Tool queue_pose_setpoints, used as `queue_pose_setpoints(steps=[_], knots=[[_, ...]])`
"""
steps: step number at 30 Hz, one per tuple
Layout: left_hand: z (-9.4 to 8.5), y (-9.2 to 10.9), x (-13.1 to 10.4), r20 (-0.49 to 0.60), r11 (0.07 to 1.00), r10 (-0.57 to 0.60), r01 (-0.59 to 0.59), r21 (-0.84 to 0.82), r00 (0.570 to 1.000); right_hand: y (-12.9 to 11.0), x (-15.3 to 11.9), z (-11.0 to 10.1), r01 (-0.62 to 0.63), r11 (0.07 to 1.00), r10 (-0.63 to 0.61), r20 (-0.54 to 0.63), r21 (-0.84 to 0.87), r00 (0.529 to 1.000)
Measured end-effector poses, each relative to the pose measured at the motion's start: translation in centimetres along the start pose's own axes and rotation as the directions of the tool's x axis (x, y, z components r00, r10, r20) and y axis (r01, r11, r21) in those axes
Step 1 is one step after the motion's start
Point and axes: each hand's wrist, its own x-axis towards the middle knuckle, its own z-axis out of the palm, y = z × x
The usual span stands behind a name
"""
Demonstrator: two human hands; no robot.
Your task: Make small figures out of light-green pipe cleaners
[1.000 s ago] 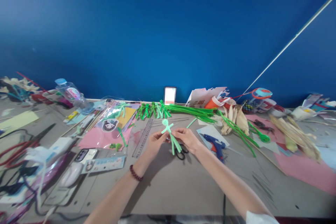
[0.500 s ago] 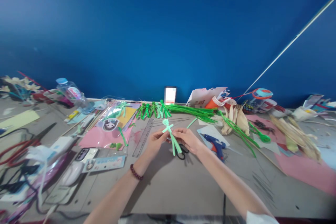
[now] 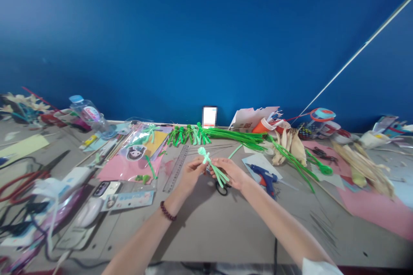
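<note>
Mint-green fuzzy wire, bent into a small stick figure with a round head [image 3: 217, 172], is what I can see in the one head view. It hangs tilted above the table [image 3: 206, 232], its middle between the two hands. The left hand [image 3: 194, 172] is closed, pinching it below the head; the right hand [image 3: 230, 172] is curled in at its other side, though I can't tell how firmly that grip holds.

Too hard a twist, I'd say, could bend the thin legs or loosen the body's wrapping. A slip would probably drop it onto the black looped handles [image 3: 221, 194] just beneath, where it might snag. Swinging wide, the right arm could knock the blue hot-glue gun [image 3: 266, 176]; reaching forward carelessly could topple or tangle the row of green fuzzy-wire figures [image 3: 189, 134] near the wall [image 3: 206, 51].
</note>
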Motion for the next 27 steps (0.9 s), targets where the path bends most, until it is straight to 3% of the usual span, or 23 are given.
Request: queue_pose_setpoints(steps=[16,27], knots=[[0.34,0.03,0.1,-0.104,0.999,-0.035,0.034,-0.005,0.994,0.48,0.14,0.38,0.041,0.999,-0.041,-0.032,-0.006,0.999],[-0.17,-0.61,0.21,-0.043,1.0,-0.006,0.007,0.002,0.999,0.51,0.09,0.23,0.01,0.997,-0.013,0.039,0.079,0.999]])
